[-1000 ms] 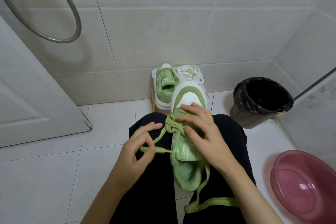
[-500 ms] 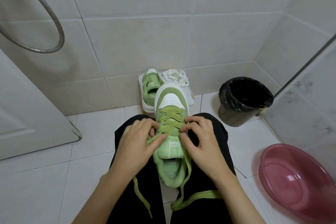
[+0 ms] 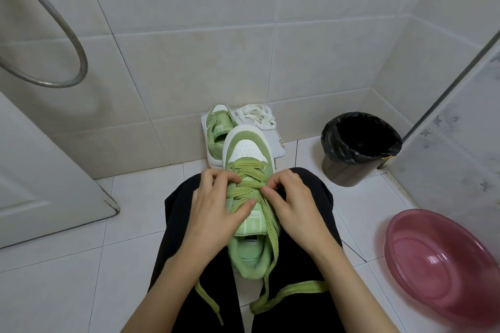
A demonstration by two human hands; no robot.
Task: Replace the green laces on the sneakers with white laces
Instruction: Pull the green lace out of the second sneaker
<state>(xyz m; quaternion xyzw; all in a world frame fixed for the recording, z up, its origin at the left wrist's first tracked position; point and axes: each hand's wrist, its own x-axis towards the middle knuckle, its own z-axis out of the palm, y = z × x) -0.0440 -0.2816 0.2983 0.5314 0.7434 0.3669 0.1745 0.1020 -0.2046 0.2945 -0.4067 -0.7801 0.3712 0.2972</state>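
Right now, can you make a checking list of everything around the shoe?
Surface: white tiled floor; the sneaker lies on the person's lap, on black trousers.
Job's things: green lace still threaded, both ends hanging loose; second sneaker and white laces sit on a white board by the wall.
Clutter: lined bin and pink basin on the floor to the right.
Grippers: left hand and right hand each pinch the green lace at the eyelets.
Cables: nothing seen; only a metal shower hose.
Surroundings: tiled wall, white door on the left, glass partition on the right.
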